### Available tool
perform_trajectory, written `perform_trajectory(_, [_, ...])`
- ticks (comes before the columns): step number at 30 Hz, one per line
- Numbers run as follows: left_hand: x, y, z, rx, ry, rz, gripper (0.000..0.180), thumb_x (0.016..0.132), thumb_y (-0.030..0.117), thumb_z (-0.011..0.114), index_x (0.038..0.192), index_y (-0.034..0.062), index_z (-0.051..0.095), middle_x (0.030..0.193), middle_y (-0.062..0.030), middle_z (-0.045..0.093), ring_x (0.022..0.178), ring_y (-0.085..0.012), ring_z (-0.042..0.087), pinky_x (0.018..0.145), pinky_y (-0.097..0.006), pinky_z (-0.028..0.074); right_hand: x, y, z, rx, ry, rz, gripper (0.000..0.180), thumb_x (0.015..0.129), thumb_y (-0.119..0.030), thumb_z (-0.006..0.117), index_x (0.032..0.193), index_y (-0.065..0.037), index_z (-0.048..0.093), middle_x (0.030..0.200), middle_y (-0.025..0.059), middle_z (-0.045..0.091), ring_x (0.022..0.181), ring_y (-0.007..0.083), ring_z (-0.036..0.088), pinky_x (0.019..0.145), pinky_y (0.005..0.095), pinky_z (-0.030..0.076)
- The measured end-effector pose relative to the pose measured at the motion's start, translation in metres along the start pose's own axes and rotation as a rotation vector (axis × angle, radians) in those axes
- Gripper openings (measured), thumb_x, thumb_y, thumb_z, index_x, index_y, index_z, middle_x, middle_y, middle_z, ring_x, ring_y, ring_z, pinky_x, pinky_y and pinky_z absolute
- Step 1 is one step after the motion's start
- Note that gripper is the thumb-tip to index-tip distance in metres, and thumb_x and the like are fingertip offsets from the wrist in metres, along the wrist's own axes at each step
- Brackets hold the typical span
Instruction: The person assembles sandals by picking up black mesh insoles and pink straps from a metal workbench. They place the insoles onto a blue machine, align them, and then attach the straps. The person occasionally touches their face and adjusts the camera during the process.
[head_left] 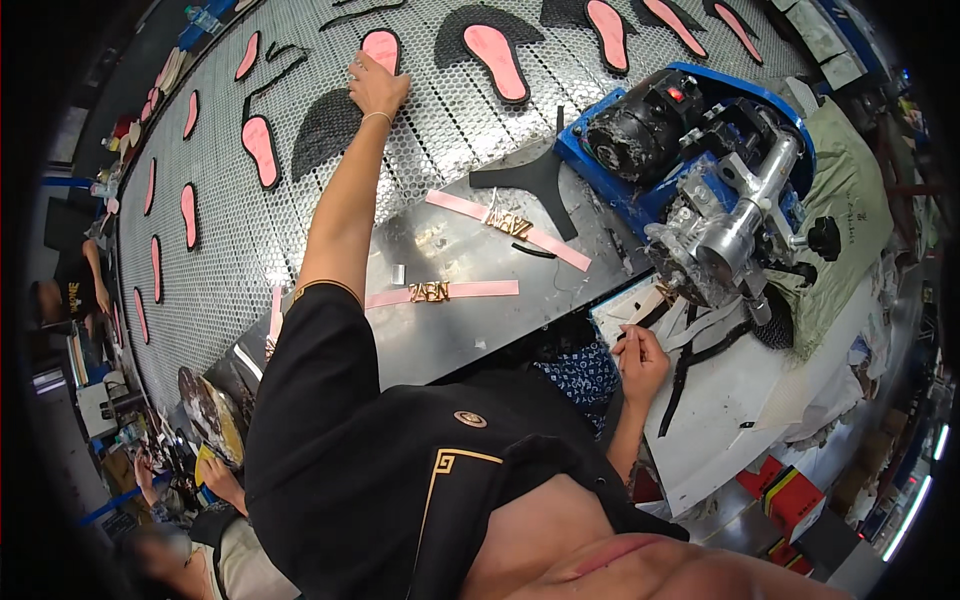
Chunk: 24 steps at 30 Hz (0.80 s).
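My left arm stretches far across the perforated metal work surface (420, 150). At the end of it my left hand (378, 88) has its fingers closed on the lower end of a pink insole (382, 45) with a black rim. My right hand (642, 368) is low on the right, beside the machine, its fingers pinched together; what they hold, if anything, cannot be made out. Near it a black strip (677, 385) hangs over a white board (700, 440). Two pink straps with gold-coloured metal ornaments, an upper strap (560, 247) and a lower strap (485, 288), lie nearer me.
Several more black-rimmed pink insoles (495, 62) are spread over the surface, with dark mesh offcuts (335, 130). A blue-framed machine (690, 150) with a motor and metal arm stands at right. A black cut piece (540, 185) lies before it. Other people work at left.
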<state>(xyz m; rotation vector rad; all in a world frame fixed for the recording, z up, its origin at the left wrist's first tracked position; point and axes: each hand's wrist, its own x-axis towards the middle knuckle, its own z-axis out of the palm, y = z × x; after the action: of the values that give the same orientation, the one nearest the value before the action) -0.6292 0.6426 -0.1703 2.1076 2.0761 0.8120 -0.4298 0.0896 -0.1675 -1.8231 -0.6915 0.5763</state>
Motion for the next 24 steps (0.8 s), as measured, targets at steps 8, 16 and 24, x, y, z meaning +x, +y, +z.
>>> perform_trajectory(8, [-0.015,-0.046,-0.035,-0.176,0.257,0.152,0.099,0.064,0.032,0.074,0.135,-0.0172,0.027,0.136,-0.0354,0.033,0.127,-0.0491,0.034,0.109,-0.049,0.03,-0.001,-0.001,0.001,0.045,-0.022,0.014,0.017,0.096,-0.006,0.053,0.097,0.006,0.065,0.065,0.0048,0.062,0.047,0.0016,0.043,0.045,0.0179,0.032])
perform_trajectory(16, [-0.081,-0.108,-0.036,-0.11,0.204,0.087,0.094,0.067,0.029,0.073,0.136,-0.0166,0.028,0.137,-0.0349,0.034,0.13,-0.046,0.033,0.11,-0.047,0.027,-0.001,0.001,0.0,0.05,-0.021,-0.013,0.016,0.096,-0.006,0.053,0.096,0.005,0.065,0.065,0.0049,0.061,0.047,0.0022,0.044,0.044,0.0183,0.032])
perform_trajectory(24, [-0.014,-0.065,0.005,-0.339,0.25,0.022,0.094,0.062,0.032,0.075,0.131,-0.0156,0.033,0.133,-0.0342,0.039,0.125,-0.0468,0.036,0.109,-0.047,0.029,-0.002,-0.004,0.003,0.098,-0.034,-0.011,0.016,0.095,-0.007,0.055,0.096,0.004,0.066,0.065,0.0043,0.062,0.047,0.0027,0.046,0.043,0.0186,0.032])
